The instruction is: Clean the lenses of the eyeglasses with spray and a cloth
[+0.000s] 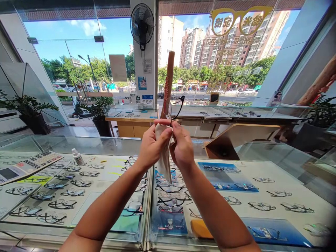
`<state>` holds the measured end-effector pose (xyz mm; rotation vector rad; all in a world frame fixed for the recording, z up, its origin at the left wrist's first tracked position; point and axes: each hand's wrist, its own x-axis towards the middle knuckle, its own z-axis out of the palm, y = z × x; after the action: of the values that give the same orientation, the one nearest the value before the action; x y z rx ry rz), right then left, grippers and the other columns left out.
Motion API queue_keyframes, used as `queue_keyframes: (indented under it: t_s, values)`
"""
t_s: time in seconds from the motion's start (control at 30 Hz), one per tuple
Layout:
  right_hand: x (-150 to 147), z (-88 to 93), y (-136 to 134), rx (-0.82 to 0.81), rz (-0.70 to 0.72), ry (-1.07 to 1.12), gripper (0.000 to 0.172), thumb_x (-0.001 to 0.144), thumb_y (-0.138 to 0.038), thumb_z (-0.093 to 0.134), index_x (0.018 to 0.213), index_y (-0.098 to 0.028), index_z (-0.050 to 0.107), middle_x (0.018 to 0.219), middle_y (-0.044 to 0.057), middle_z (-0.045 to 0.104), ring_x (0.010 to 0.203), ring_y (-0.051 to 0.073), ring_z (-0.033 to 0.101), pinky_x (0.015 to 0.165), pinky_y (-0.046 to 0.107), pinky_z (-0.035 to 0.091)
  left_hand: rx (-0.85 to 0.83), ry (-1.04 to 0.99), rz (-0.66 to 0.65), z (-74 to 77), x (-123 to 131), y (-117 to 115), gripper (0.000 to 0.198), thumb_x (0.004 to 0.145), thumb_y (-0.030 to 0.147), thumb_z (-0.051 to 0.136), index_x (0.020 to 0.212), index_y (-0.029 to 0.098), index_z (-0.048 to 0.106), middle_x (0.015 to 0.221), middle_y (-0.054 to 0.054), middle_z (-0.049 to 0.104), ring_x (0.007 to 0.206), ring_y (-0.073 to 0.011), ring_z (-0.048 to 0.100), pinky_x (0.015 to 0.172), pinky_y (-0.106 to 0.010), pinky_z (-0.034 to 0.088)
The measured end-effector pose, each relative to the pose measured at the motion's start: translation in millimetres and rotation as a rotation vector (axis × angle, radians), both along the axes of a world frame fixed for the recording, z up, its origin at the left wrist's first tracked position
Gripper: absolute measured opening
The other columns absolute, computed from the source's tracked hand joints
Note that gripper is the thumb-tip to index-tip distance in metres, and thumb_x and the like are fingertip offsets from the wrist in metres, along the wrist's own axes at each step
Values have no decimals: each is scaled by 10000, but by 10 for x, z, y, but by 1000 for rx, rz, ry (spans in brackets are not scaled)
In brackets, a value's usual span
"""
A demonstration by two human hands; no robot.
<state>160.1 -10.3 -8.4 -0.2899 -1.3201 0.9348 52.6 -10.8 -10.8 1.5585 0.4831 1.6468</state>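
Observation:
Both hands meet at the centre, raised above the glass display counter. My left hand [154, 140] is closed on a pale cloth [164, 162], which hangs down between the hands. My right hand [183, 145] pinches a dark-rimmed pair of glasses [179, 109] close to the left fingertips. One curved black temple of the glasses sticks up above the fingers. The lenses are mostly hidden by the fingers and the cloth.
Rows of glasses lie inside the display counter [150, 210]. On its top are a small white bottle [77, 157], a printed sheet [28, 166] at left and a tilted wooden-framed mirror or stand [236, 138] at right. An orange case [201, 228] is near the front.

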Motion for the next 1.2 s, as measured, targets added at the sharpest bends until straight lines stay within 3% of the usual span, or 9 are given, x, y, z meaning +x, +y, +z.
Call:
queue_keyframes:
  t_s: [0.27, 0.57, 0.7, 0.8, 0.9, 1.0, 1.1, 1.2]
  values:
    - [-29, 20, -66, 185, -19, -66, 315, 1096, -482, 604, 1206, -342, 864, 1371, 30, 805, 1399, 258, 668, 1305, 478, 433, -28, -86, 28, 37, -42, -8, 492, 875, 634, 850, 941, 161, 734, 768, 11, 681, 679, -109, 585, 659, -230, 468]
    - [58, 49, -24, 153, -124, -64, 328, 1068, -515, 633, 1160, -322, 882, 1246, 40, 842, 1258, 258, 729, 1195, 453, 515, -87, 8, -159, 130, -180, 8, 450, 888, 590, 858, 910, 147, 777, 788, -24, 693, 730, -128, 575, 687, -232, 487]
    - [109, 44, 54, 80, -102, -32, 291, 1055, -494, 660, 1096, -320, 889, 1173, 35, 857, 1164, 246, 762, 1128, 446, 548, -47, 107, -211, 127, -231, 42, 406, 946, 552, 812, 927, 150, 763, 837, -23, 668, 757, -121, 533, 718, -227, 454]
    - [140, 50, 101, 3, -60, 26, 256, 1014, -501, 717, 1046, -299, 869, 1117, 32, 868, 1085, 234, 779, 1052, 429, 590, -33, 157, -236, 120, -240, 72, 412, 903, 544, 855, 1012, 154, 777, 824, -13, 647, 736, -125, 523, 708, -240, 443]
    - [143, 57, 115, -51, -20, 52, 227, 965, -494, 779, 974, -272, 827, 1099, 36, 876, 984, 216, 783, 910, 383, 622, -31, 169, -191, 101, -219, 96, 514, 851, 527, 905, 1181, 155, 779, 894, -36, 707, 800, -157, 609, 759, -264, 494]
    - [114, 53, 100, -78, 8, 62, 207, 950, -473, 795, 939, -267, 806, 1117, 40, 878, 941, 205, 773, 826, 358, 621, -30, 123, -120, 63, -169, 114, 535, 861, 551, 890, 1201, 159, 763, 866, -28, 709, 743, -150, 618, 705, -268, 519]
    - [70, 43, 76, -43, 6, 64, 156, 962, -431, 789, 938, -278, 808, 1119, 38, 878, 987, 206, 772, 927, 385, 622, -15, 59, -43, 26, -109, 112, 454, 916, 577, 832, 1121, 179, 755, 763, 16, 652, 609, -104, 528, 591, -241, 470]
    - [32, 33, 63, -28, 14, 52, 156, 960, -444, 790, 963, -289, 807, 1137, 38, 873, 1080, 228, 778, 1009, 419, 621, 33, -1, 40, 5, -59, 92, 424, 938, 593, 808, 1038, 183, 764, 767, 13, 660, 628, -94, 532, 605, -227, 467]
